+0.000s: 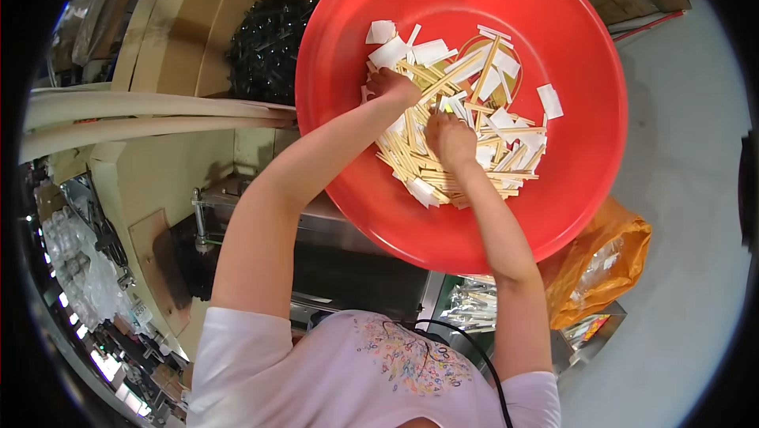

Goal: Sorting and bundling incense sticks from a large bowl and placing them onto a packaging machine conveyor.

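A big red plastic basin (585, 151) holds a loose heap of wooden chopsticks (455, 179), mixed with small white paper packets (431, 52) and narrow white strips. My left hand (393, 86) reaches into the left side of the heap, beside several white packets. Its fingers are curled, and their tips are hidden among the pieces. Right of it, my right hand (452, 139) is at the middle of the heap with bent fingers closed. A small yellow-green spot (448, 109) shows just beyond those fingers; what they hold is hidden.
A cardboard box (178, 29) with black plastic-wrapped pieces (273, 45) stands left of the basin. An orange bag (605, 258) is at the lower right, near clear-wrapped packs (473, 301). Pale bars (150, 112) run in from the left. A black cable (482, 357) hangs before me.
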The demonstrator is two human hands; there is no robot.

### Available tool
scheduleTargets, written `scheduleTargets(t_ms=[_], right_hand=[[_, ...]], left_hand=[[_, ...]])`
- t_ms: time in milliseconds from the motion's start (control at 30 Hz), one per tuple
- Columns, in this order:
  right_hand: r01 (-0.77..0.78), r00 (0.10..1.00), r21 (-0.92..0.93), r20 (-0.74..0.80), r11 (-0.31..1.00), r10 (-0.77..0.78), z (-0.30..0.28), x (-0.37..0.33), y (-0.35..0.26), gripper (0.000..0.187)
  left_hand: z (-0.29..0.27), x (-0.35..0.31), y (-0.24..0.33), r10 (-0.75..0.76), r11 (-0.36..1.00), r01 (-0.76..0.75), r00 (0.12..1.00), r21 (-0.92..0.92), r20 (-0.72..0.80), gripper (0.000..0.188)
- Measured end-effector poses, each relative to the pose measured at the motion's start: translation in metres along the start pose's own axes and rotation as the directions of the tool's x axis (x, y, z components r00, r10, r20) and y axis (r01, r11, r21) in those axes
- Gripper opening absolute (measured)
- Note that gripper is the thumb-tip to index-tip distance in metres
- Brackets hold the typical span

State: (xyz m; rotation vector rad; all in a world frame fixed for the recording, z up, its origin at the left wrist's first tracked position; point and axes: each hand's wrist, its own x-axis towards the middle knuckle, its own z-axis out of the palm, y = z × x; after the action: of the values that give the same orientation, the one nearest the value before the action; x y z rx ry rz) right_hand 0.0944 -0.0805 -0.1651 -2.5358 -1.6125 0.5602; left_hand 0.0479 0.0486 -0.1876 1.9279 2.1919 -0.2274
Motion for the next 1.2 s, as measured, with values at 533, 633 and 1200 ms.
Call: scheduleTargets(t_ms=[533, 633, 1200], right_hand=[[-0.249, 0.845, 0.492, -0.311, 0.834, 0.435, -0.031, 0.102, 0.096, 0.028], [-0.454, 0.842, 0.327, -0.145, 0.829, 0.519, -0.023, 0.134, 0.090, 0.032], [0.003, 1.000, -0.048, -0.006, 0.999, -0.004, -0.033, 0.073, 0.102, 0.029]], left_hand=[[0.019, 0.020, 0.026, 0.967, 0.254, -0.941, 0.242, 0.223, -0.076, 0.028], [0.034, 0.027, 0.021, 0.948, 0.318, -0.911, 0.313, 0.261, -0.064, 0.019], [-0.117, 0.032, 0.029, 0.695, 0.044, -0.462, 0.651, -0.886, -0.305, 0.018]])
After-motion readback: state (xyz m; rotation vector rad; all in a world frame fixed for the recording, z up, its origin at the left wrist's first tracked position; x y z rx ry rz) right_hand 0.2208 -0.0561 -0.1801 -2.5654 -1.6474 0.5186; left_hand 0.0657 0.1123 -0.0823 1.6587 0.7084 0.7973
